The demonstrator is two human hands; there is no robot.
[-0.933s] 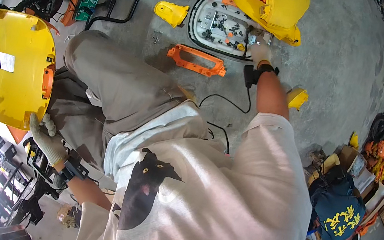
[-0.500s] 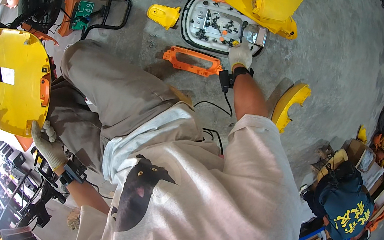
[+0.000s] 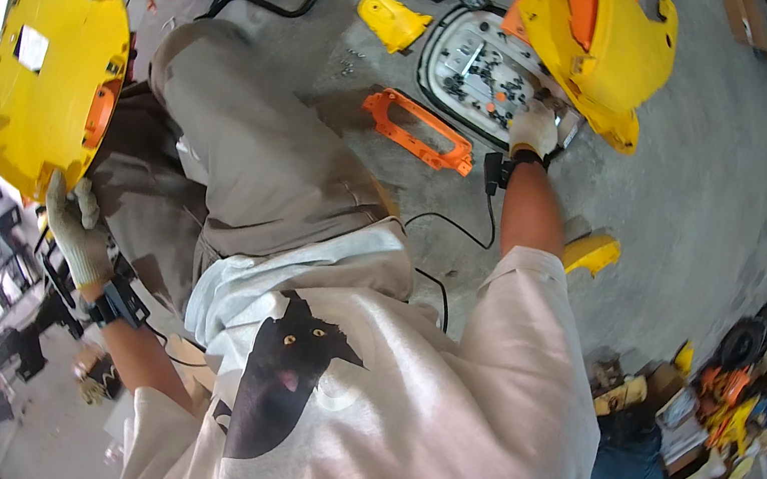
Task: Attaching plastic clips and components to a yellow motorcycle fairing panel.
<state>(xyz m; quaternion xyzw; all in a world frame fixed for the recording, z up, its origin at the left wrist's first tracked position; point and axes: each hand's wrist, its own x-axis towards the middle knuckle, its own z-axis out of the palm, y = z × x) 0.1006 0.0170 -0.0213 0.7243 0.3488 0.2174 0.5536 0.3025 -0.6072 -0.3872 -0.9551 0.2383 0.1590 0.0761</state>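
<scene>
Gloved, its fingers partly open, the left hand point(image 3: 80, 234) touches the lower corner of a large yellow panel point(image 3: 51, 103); whether it grips cannot be told. Farther off on the floor, the gloved right hand point(image 3: 534, 128) reaches over a white, black-rimmed tray point(image 3: 446, 59), with an orange frame point(image 3: 459, 159) lying on the near side. Half a second ago this hand was at the tray's near rim; now it is farther in, partly covering a shiny metal piece point(image 3: 567, 123), so the work seems centred on the tray's contents, small dark fasteners point(image 3: 501, 92) among them. Its fingertips are hidden, leaving its hold uncertain; glare washes out the far left.
</scene>
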